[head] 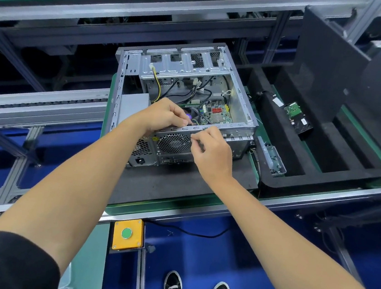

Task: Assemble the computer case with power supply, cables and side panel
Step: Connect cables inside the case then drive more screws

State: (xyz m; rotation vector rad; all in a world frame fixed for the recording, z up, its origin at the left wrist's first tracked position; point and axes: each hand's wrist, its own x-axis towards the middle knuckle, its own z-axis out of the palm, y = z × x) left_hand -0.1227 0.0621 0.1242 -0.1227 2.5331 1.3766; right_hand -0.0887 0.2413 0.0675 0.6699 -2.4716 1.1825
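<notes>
An open grey computer case (242, 95) lies on a black foam pad, its inside facing up, with a green motherboard (214, 112) and loose cables (186, 89) showing. My left hand (166, 115) curls over the near top rail of the case, fingers pinching something small by a purple part (188, 116). My right hand (210, 146) is at the rear wall beside the round fan grille (173, 143), fingertips pinched at the rail's edge. What they pinch is hidden. The power supply (139, 155) sits in the near left corner. A dark side panel (323, 71) leans upright at right.
A black foam tray (285, 155) to the right holds a green circuit board (294, 110) and a small clear box of screws (272, 158). A yellow box with a green button (127, 233) sits at the conveyor's near edge. Metal conveyor rails run left and right.
</notes>
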